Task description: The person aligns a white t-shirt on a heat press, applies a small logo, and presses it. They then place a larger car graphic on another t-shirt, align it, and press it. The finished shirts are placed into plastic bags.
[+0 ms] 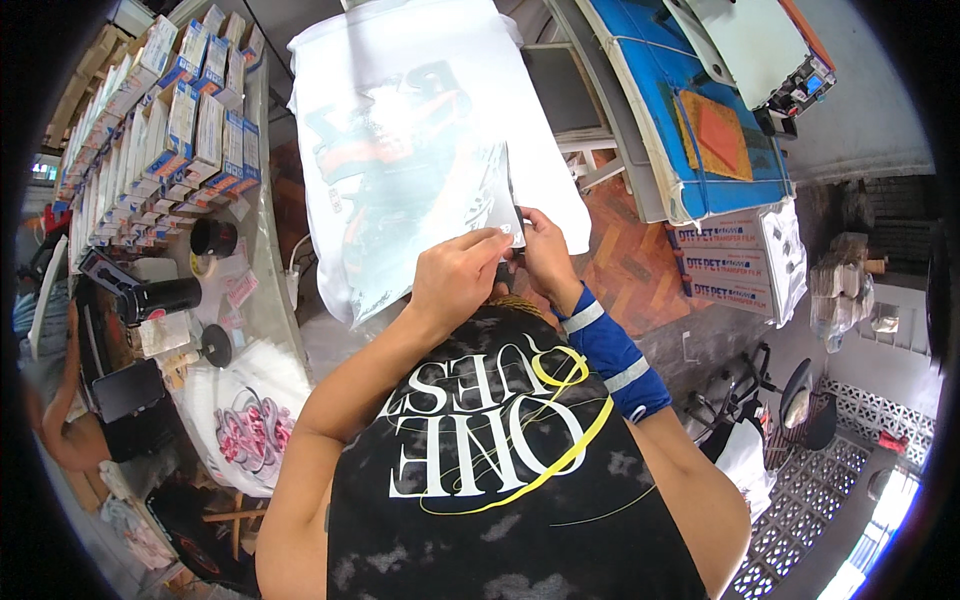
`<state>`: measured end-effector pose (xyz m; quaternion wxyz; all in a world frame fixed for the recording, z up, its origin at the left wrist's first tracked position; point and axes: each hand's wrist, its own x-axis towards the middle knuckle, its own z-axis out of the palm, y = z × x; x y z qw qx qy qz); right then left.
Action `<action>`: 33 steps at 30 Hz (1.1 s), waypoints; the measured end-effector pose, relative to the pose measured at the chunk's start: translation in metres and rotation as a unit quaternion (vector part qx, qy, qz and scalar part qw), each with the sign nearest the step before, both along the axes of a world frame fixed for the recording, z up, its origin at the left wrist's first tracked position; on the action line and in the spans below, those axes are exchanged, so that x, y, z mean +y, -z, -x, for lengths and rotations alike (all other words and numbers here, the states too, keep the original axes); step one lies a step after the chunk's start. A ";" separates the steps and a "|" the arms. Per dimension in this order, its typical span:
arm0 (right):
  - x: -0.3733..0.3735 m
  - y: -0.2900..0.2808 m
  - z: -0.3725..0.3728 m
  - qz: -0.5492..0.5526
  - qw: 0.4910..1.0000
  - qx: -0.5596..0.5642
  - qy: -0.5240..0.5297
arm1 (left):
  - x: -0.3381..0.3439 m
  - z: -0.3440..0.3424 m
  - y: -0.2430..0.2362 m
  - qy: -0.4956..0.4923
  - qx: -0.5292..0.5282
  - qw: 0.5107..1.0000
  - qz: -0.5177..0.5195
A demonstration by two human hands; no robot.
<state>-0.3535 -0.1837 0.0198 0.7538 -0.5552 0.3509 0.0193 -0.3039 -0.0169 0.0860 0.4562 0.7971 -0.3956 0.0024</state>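
While both hands pinch its near corner, left hand (455, 275) beside right hand (545, 255), the glossy printed transfer film sheet (430, 190) extends away over the white cotton T-shirt (330, 60).

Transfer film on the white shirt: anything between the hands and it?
Nothing visible. Both the left hand and the right hand are already at the lower right corner of the clear transfer film, which lies on the white T-shirt. Fingertips pinch that corner; no object sits between.
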 end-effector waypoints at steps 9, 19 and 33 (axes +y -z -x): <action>-0.008 -0.011 -0.002 -0.005 1.000 0.014 -0.022 | 0.010 0.005 0.002 -0.002 0.012 1.000 0.002; -0.029 -0.011 0.003 0.005 0.999 0.021 -0.049 | 0.038 0.003 0.005 0.072 -0.061 0.996 -0.014; -0.043 -0.016 -0.018 0.014 0.997 0.027 -0.077 | 0.081 0.017 -0.014 0.094 -0.018 0.995 0.023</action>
